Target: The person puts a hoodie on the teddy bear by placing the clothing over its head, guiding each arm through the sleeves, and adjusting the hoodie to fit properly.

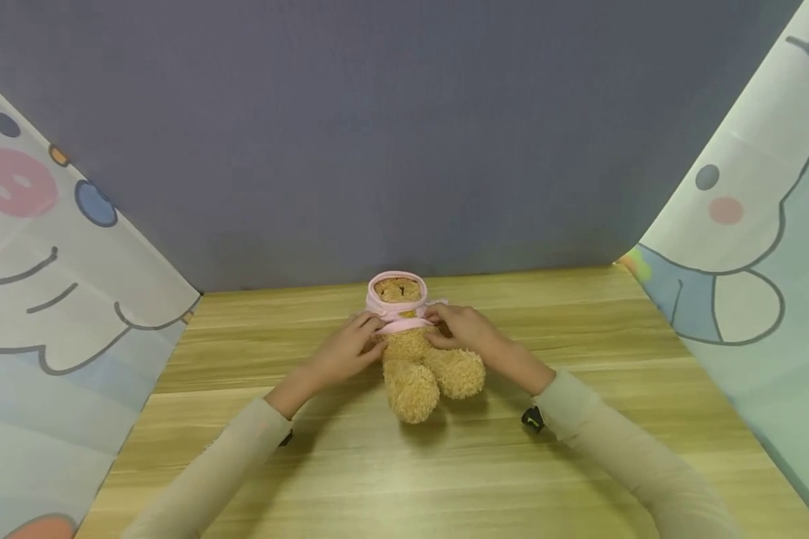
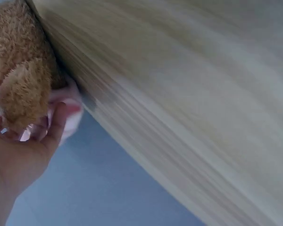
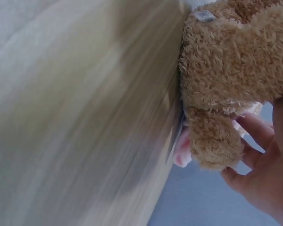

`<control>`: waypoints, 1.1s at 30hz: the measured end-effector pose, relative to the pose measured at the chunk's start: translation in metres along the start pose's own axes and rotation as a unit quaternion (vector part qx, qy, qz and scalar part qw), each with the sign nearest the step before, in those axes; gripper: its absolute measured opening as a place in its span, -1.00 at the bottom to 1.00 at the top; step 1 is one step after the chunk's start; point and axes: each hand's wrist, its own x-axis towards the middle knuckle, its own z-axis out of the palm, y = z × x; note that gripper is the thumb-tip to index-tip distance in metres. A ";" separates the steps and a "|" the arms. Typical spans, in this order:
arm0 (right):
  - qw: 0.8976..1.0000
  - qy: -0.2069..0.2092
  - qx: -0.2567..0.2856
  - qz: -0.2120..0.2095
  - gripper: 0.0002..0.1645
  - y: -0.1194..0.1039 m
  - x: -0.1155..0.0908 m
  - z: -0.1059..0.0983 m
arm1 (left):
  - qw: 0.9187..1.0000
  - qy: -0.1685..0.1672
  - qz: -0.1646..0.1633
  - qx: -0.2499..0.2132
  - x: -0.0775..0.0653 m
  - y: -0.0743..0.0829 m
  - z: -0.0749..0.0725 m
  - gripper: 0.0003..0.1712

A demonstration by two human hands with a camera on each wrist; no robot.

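A curly tan teddy bear [image 1: 411, 389] lies on its back on the wooden table, legs toward me. A pink hooded top [image 1: 380, 305] frames its face and covers its upper chest, leaving the belly bare. My left hand [image 1: 345, 350] is at the bear's left-of-view side, its curled fingers pinching the top's lower edge. Opposite it, my right hand [image 1: 477, 338] pinches the same edge. In the left wrist view, the bear's arm [image 2: 24, 94] hangs beside the thumb and pink cloth shows behind the fingers. The right wrist view shows the other arm [image 3: 212, 139] near the fingertips.
The wooden table [image 1: 256, 471] ends at a dark grey panel [image 1: 404, 135] just beyond the bear's head. Cartoon-printed curtains [image 1: 54, 314] flank both sides. A small black object [image 1: 532, 419] sits by the right sleeve cuff.
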 end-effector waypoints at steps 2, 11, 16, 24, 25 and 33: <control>1.000 -0.015 -0.003 0.004 -0.60 -0.001 0.000 -0.003 | 0.999 0.008 -0.022 -0.034 -0.001 -0.004 -0.001 -0.74; 0.984 -0.126 0.109 0.054 -0.42 -0.007 -0.004 -0.017 | 0.983 0.026 -0.085 -0.158 -0.008 -0.009 -0.008 -0.76; 0.985 -0.143 0.084 0.058 -0.45 -0.010 0.001 -0.016 | 0.982 0.011 -0.011 -0.189 -0.011 -0.004 -0.007 -0.64; 0.992 -0.116 0.037 -0.017 -0.72 -0.018 0.002 -0.018 | 0.964 0.022 -0.091 -0.249 -0.018 -0.002 -0.006 -0.79; 0.991 -0.123 0.043 -0.008 -0.70 -0.018 0.002 -0.019 | 0.960 0.029 -0.120 -0.251 -0.019 -0.003 -0.006 -0.78; 0.965 -0.195 0.130 0.115 -0.50 -0.017 0.002 -0.028 | 0.934 -0.003 -0.170 -0.313 -0.019 -0.014 0.008 -0.64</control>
